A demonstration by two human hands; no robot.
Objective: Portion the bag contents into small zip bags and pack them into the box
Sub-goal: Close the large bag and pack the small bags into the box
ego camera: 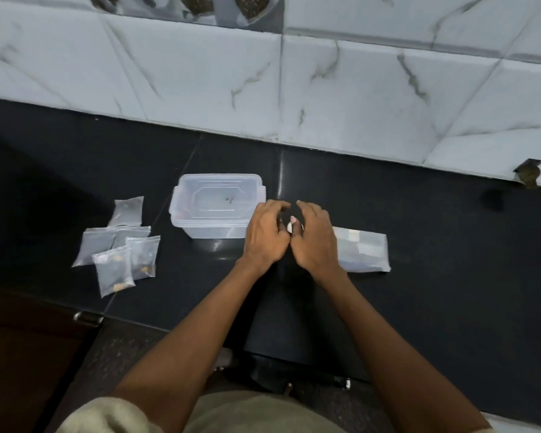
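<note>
Both hands (289,234) around small white object (289,227)

The lidded plastic box (216,205) stands on the desk (450,232) about midway between its front edge and the tiled wall (325,89) behind it. Left of the box, nearer the front edge, a cluster of small zip bags (122,245) lies overlapping, one bag behind the rest. Right of the box lies a flat pack of bags (364,251), and the left hand (264,234) and right hand (314,237) meet between box and pack, the left partly in front of the box's right end.
</note>
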